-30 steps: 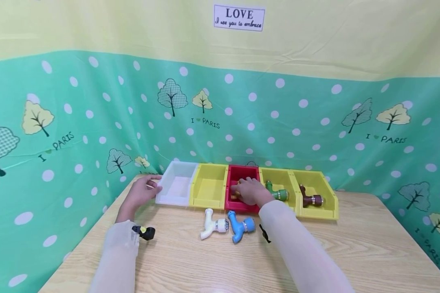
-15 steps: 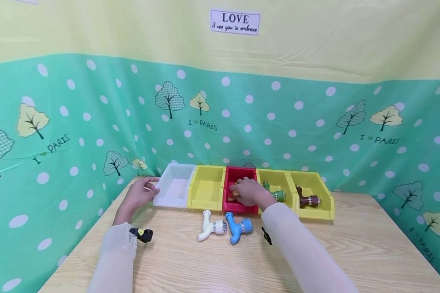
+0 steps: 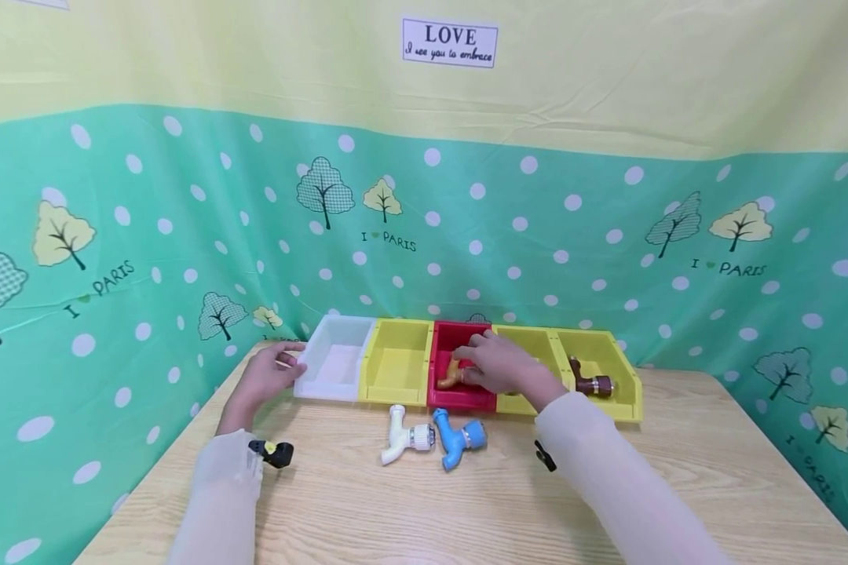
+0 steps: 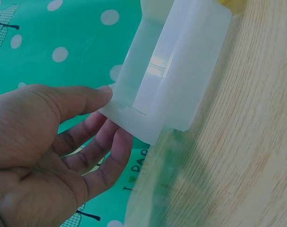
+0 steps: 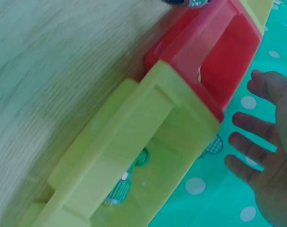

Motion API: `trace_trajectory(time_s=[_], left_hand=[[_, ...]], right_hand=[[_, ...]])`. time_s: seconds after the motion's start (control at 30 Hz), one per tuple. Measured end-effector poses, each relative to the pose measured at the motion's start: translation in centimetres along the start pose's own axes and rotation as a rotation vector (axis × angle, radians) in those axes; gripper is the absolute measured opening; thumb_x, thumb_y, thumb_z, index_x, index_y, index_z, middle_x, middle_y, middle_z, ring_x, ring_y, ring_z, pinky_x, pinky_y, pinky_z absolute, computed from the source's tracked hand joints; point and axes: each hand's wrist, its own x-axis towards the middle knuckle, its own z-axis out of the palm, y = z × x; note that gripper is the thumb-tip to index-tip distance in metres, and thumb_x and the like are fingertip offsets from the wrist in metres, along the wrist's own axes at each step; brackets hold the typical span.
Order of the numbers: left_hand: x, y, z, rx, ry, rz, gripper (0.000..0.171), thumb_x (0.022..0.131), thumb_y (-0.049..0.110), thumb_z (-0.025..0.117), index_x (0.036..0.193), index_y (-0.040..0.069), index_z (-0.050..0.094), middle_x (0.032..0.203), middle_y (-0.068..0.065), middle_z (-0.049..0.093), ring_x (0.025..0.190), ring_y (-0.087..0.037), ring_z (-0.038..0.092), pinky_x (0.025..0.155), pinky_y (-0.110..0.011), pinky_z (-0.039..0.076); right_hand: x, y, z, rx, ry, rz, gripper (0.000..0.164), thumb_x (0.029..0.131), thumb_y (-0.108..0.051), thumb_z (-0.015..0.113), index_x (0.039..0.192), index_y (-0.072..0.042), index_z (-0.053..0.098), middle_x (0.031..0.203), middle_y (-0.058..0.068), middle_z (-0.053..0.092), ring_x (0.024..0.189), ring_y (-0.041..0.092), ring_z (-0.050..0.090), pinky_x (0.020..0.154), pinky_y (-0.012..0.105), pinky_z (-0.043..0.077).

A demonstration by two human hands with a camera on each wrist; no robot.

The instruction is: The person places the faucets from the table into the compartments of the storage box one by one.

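My left hand (image 3: pixel 268 373) pinches the outer wall of the white translucent bin (image 4: pixel 195 71) at the left end of a row, thumb on the rim and fingers on the outside. My right hand (image 3: pixel 498 362) hovers over the red bin (image 3: pixel 466 402), overlapping the yellow bin right of it; its fingers are spread and hold nothing in the right wrist view (image 5: pixel 271 137). An orange-brown tap (image 3: pixel 451 375) lies inside the red bin, partly covered by that hand. A green tap (image 5: pixel 120 187) lies in the yellow bin to the right, mostly hidden in the head view.
On the wooden table (image 3: pixel 367 510), a white tap (image 3: pixel 404 437) and a blue tap (image 3: pixel 459 439) lie before the row. The rightmost yellow bin (image 3: pixel 625 411) holds a dark brown tap (image 3: pixel 593 385). Another yellow bin (image 3: pixel 399 394) stands beside the white one. A patterned curtain (image 3: pixel 466 235) hangs behind.
My right hand has let go of the orange-brown tap in the red bin and moved up and right, its fingers opening. My left hand has stayed at the white bin.
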Motion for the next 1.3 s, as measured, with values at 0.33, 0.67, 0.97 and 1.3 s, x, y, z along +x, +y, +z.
trace_trajectory(time_s=[0.33, 0.67, 0.97, 1.3], left_hand=[[0.2, -0.4, 0.0, -0.004, 0.000, 0.004, 0.044, 0.101, 0.013, 0.066, 0.142, 0.001, 0.055, 0.115, -0.020, 0.060, 0.105, -0.033, 0.060, 0.079, -0.035, 0.062], [0.2, -0.4, 0.2, 0.007, 0.004, -0.011, 0.044, 0.101, 0.014, 0.066, 0.141, 0.001, 0.055, 0.115, -0.020, 0.060, 0.104, -0.033, 0.060, 0.079, -0.035, 0.062], [0.1, 0.0, 0.1, 0.005, 0.007, -0.010, 0.043, 0.101, 0.013, 0.066, 0.141, 0.001, 0.055, 0.115, -0.020, 0.060, 0.103, -0.032, 0.061, 0.079, -0.035, 0.062], [0.2, -0.2, 0.1, -0.003, 0.012, -0.024, 0.044, 0.101, 0.014, 0.066, 0.142, 0.003, 0.055, 0.115, -0.019, 0.060, 0.103, -0.032, 0.061, 0.080, -0.035, 0.062]], right_hand=[[-4.8, 4.1, -0.9, 0.030, 0.105, 0.080, 0.041, 0.099, -0.029, 0.070, 0.137, -0.017, 0.065, 0.131, 0.012, 0.063, 0.116, 0.034, 0.056, 0.097, 0.052, 0.052], [-10.3, 8.7, 0.2, 0.252, 0.263, 0.118, 0.037, 0.104, -0.021, 0.061, 0.137, -0.003, 0.061, 0.135, 0.024, 0.060, 0.119, 0.045, 0.057, 0.100, 0.063, 0.047], [-14.9, 11.7, 1.7, 0.433, 0.366, 0.267, 0.046, 0.109, -0.027, 0.052, 0.143, 0.004, 0.051, 0.138, 0.032, 0.054, 0.123, 0.055, 0.051, 0.096, 0.071, 0.045], [-18.4, 13.5, 3.1, 0.586, 0.457, 0.489, 0.058, 0.110, -0.038, 0.044, 0.150, 0.005, 0.042, 0.134, 0.039, 0.052, 0.119, 0.058, 0.051, 0.094, 0.070, 0.046]])
